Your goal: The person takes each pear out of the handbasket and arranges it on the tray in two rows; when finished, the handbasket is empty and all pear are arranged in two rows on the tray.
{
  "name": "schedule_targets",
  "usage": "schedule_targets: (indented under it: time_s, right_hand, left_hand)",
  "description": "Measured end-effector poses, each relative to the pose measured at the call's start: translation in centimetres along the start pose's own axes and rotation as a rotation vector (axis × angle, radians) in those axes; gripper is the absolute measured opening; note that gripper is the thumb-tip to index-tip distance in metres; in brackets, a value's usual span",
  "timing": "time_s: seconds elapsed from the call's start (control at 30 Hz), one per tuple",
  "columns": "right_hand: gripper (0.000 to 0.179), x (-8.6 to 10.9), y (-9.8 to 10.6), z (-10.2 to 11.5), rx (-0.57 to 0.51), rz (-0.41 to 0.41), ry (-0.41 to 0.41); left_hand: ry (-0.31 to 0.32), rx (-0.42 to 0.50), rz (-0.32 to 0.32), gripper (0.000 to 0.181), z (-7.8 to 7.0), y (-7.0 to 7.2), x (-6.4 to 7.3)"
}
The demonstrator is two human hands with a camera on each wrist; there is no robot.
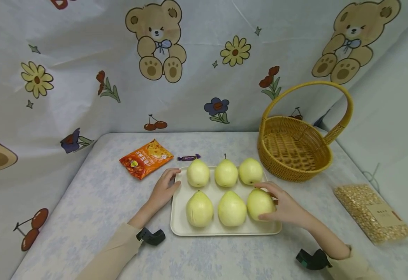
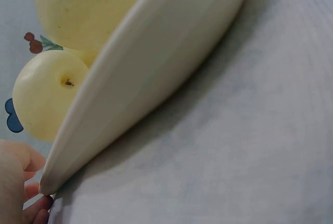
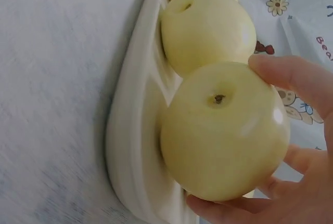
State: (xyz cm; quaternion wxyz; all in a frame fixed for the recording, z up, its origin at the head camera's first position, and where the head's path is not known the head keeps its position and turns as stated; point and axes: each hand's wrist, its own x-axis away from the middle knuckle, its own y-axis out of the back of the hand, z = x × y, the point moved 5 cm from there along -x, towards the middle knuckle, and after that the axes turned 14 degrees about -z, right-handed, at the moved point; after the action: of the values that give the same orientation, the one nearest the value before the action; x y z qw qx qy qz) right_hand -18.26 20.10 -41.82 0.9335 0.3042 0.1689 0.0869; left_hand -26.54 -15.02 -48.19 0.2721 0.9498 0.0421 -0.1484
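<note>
A white rectangular tray bears several pale yellow-green pears in two rows. My left hand holds the tray's left rim near the far corner; in the left wrist view, the left fingers lie against the tray's outer side. My right hand grips the near-row pear at the right end, thumb on one side and fingers round the other. In the right wrist view this pear shows its dimpled end and sits at the tray's edge, beside another pear.
An orange snack packet and a purple-wrapped candy lie beyond the tray. At the back right stands a woven basket with a tall handle. A bag of grains lies at the right. Behind hangs a bear-patterned cloth.
</note>
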Motion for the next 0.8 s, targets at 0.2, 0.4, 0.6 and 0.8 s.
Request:
schedule_targets:
  time_s: [0.2,0.4,0.6,0.8]
  right_hand:
    - [0.081,0.01,-0.05,-0.04,0.057,0.026,-0.006]
    - [0.080,0.08,-0.18,0.10,0.042,0.022,-0.004]
    - [0.081,0.21,-0.26,0.08,0.035,0.010,0.018]
    - [0.080,0.30,-0.42,-0.03,0.041,-0.006,0.033]
  left_hand:
    - [0.007,0.002,-0.002,0.037,-0.03,0.13,0.00]
    - [0.004,0.012,0.003,0.037,-0.02,-0.05,-0.04]
    - [-0.004,0.013,-0.002,0.037,0.12,-0.24,-0.02]
    - [-0.018,0.014,-0.022,0.035,0.15,-0.08,-0.06]
